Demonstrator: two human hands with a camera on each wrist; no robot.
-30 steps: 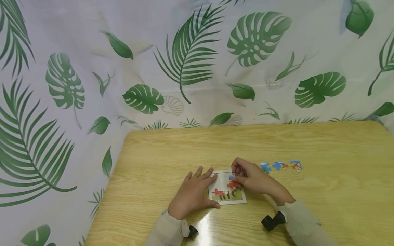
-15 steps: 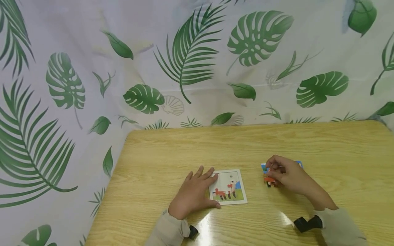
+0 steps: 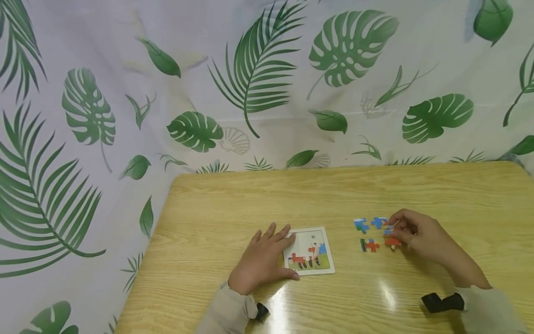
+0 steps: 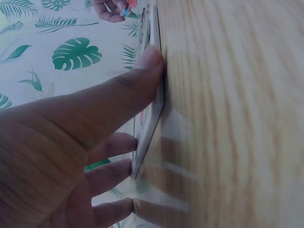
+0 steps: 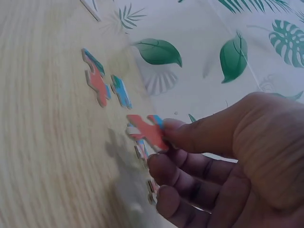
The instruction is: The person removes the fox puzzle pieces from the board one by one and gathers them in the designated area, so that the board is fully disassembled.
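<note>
I note a wood-grain table point(image 3: 250, 199) bearing a framed puzzle board point(image 3: 302, 242); loose puzzle pieces point(image 3: 372, 246) lie on it, right of the board.

from my remote feed, i can read no text, label, brand, number or sign in any of the views.

Your right hand point(image 3: 427, 236) is farther from the puzzle tray point(image 3: 313, 272)
You now pinch the red-and-blue piece point(image 5: 148, 130) well to the tray's right.
</note>
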